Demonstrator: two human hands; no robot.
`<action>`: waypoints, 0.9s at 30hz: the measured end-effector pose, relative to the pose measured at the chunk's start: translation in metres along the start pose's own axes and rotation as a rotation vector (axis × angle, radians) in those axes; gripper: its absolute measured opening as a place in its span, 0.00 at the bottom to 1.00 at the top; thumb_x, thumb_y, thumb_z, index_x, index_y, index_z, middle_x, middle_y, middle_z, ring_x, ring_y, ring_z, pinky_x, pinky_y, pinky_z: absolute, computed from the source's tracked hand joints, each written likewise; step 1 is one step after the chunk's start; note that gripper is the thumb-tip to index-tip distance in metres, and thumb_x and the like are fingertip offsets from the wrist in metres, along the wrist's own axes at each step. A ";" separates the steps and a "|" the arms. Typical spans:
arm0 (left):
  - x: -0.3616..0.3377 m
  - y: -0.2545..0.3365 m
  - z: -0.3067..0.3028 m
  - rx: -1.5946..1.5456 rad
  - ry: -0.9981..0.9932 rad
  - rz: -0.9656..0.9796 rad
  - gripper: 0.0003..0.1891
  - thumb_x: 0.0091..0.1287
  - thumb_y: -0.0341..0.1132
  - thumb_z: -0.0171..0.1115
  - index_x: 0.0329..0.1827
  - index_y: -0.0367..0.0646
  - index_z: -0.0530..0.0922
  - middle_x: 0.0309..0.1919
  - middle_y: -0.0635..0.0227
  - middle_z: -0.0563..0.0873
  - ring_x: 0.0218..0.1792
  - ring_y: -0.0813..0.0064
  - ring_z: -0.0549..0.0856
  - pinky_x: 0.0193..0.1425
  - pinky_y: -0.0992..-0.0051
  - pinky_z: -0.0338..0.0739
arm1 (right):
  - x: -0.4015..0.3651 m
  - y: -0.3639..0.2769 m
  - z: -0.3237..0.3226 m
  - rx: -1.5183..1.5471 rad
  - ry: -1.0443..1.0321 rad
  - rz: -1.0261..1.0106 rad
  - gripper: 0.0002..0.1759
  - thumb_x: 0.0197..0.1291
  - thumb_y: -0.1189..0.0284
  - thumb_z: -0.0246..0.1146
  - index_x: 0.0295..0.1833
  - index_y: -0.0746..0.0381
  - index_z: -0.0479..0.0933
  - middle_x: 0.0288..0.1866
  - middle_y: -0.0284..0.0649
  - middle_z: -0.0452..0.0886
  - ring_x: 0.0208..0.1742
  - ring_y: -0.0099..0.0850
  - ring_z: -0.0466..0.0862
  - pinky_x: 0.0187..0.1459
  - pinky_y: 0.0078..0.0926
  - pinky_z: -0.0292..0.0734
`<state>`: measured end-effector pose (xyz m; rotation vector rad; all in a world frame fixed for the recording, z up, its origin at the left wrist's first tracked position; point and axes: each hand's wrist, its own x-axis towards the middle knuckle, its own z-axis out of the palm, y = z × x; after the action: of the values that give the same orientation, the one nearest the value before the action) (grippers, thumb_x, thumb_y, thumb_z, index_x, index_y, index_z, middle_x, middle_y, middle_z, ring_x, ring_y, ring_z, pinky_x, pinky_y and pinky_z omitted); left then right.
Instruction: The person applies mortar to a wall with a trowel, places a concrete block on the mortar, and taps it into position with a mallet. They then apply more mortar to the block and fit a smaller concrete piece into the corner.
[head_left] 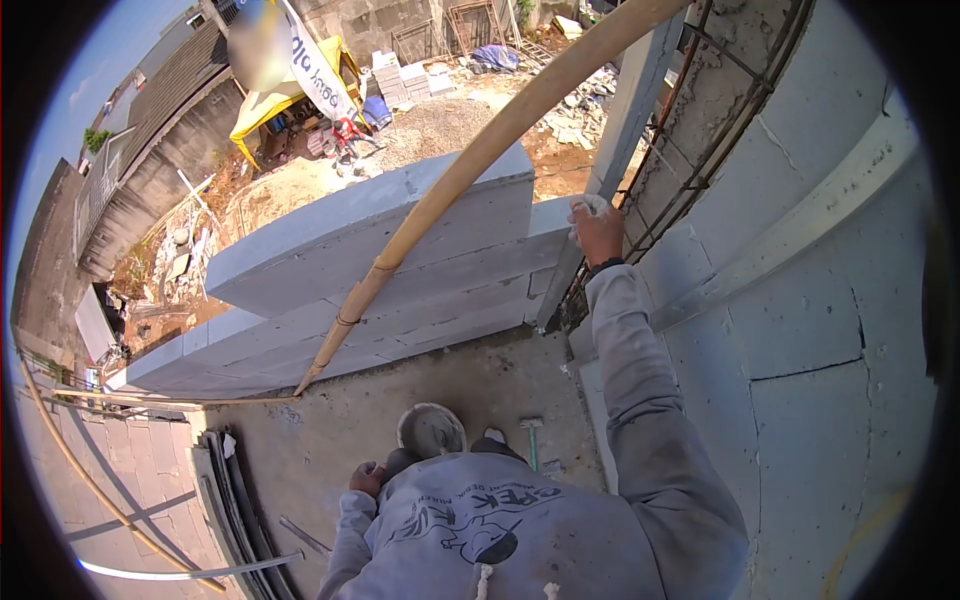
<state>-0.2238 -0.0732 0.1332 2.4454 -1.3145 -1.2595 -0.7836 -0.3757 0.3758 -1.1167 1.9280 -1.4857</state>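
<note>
My right hand [598, 232] is raised at the right end of the low block wall, its fingers curled at a whitish lump or cloth [592, 205] beside an upright grey post [628, 110]. What exactly the fingers hold is too small to tell. Down by my left knee is my left hand [368, 478], its fingers bent; nothing in it can be made out. Large pale blocks [400, 235] form the low wall ahead of me. Between my knees stands a round bucket [432, 430] with grey mortar inside.
A bamboo pole [430, 205] slants across the wall in front of me. Rebar [690, 180] runs up a rough column at right, beside a tall block wall [800, 400]. A green-handled tool [533, 445] lies on the floor; dark channels [235, 500] lie left.
</note>
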 end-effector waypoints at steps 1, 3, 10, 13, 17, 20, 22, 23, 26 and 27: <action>0.000 0.000 0.000 0.038 -0.036 -0.013 0.30 0.54 0.52 0.64 0.51 0.34 0.77 0.47 0.51 0.82 0.51 0.57 0.80 0.56 0.68 0.72 | -0.001 -0.005 0.002 0.253 -0.111 0.205 0.16 0.56 0.65 0.60 0.44 0.65 0.77 0.28 0.39 0.79 0.20 0.27 0.77 0.22 0.21 0.70; 0.001 0.000 0.001 0.024 -0.033 -0.022 0.30 0.54 0.52 0.64 0.50 0.34 0.77 0.47 0.51 0.82 0.51 0.58 0.80 0.57 0.68 0.72 | 0.005 -0.015 0.005 0.381 -0.145 0.227 0.16 0.56 0.65 0.59 0.44 0.66 0.76 0.27 0.37 0.78 0.19 0.24 0.75 0.20 0.19 0.68; 0.001 0.004 0.003 0.019 -0.027 -0.015 0.30 0.54 0.52 0.64 0.50 0.34 0.77 0.48 0.50 0.81 0.52 0.59 0.79 0.57 0.68 0.71 | -0.020 -0.128 -0.021 0.687 -0.083 -0.177 0.15 0.57 0.66 0.58 0.43 0.66 0.77 0.25 0.35 0.75 0.18 0.21 0.73 0.19 0.16 0.65; -0.003 -0.003 0.006 -0.026 -0.016 -0.012 0.30 0.54 0.53 0.64 0.50 0.34 0.77 0.47 0.50 0.81 0.52 0.59 0.80 0.57 0.68 0.71 | -0.018 -0.127 -0.016 0.532 -0.042 -0.168 0.15 0.58 0.65 0.57 0.43 0.67 0.77 0.25 0.33 0.75 0.19 0.19 0.72 0.21 0.14 0.64; 0.001 -0.010 0.009 -0.043 -0.023 -0.029 0.30 0.54 0.53 0.64 0.50 0.34 0.77 0.47 0.51 0.82 0.51 0.59 0.80 0.57 0.69 0.71 | -0.002 -0.073 0.010 -0.220 0.217 -0.426 0.15 0.55 0.68 0.58 0.47 0.61 0.78 0.26 0.41 0.78 0.27 0.35 0.80 0.32 0.30 0.74; 0.000 -0.011 0.008 -0.048 -0.011 -0.038 0.30 0.54 0.52 0.64 0.50 0.34 0.77 0.47 0.51 0.82 0.51 0.59 0.80 0.57 0.69 0.71 | 0.001 -0.064 0.015 -0.521 0.222 -0.505 0.13 0.53 0.68 0.59 0.44 0.56 0.78 0.29 0.44 0.79 0.33 0.42 0.81 0.38 0.38 0.76; 0.006 -0.013 0.009 -0.045 -0.047 -0.038 0.29 0.55 0.52 0.64 0.50 0.34 0.77 0.47 0.51 0.81 0.51 0.59 0.80 0.57 0.69 0.71 | 0.006 -0.062 0.013 -0.705 0.250 -0.624 0.10 0.52 0.68 0.58 0.40 0.57 0.78 0.28 0.44 0.79 0.33 0.41 0.81 0.37 0.38 0.76; 0.005 -0.010 0.009 -0.047 -0.052 -0.035 0.29 0.55 0.52 0.64 0.50 0.34 0.77 0.47 0.51 0.81 0.51 0.59 0.80 0.57 0.69 0.71 | 0.012 -0.064 0.012 -0.807 0.183 -0.680 0.08 0.52 0.68 0.58 0.38 0.57 0.78 0.28 0.44 0.78 0.32 0.41 0.81 0.36 0.39 0.77; 0.000 -0.003 0.006 -0.018 -0.051 -0.008 0.29 0.55 0.51 0.64 0.50 0.34 0.77 0.47 0.50 0.81 0.51 0.59 0.80 0.57 0.69 0.71 | 0.030 -0.077 -0.001 -0.972 0.044 -0.796 0.06 0.51 0.68 0.58 0.34 0.57 0.76 0.30 0.43 0.78 0.31 0.40 0.81 0.34 0.39 0.77; -0.004 0.001 0.005 -0.019 -0.015 0.009 0.29 0.55 0.51 0.63 0.50 0.34 0.77 0.47 0.50 0.82 0.51 0.59 0.80 0.56 0.69 0.71 | 0.034 -0.084 -0.009 -1.032 -0.024 -0.859 0.06 0.51 0.68 0.57 0.32 0.57 0.75 0.32 0.43 0.78 0.30 0.40 0.81 0.33 0.39 0.77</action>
<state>-0.2293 -0.0696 0.1325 2.4197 -1.3089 -1.2849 -0.7828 -0.4051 0.4619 -2.6208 2.3640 -0.6420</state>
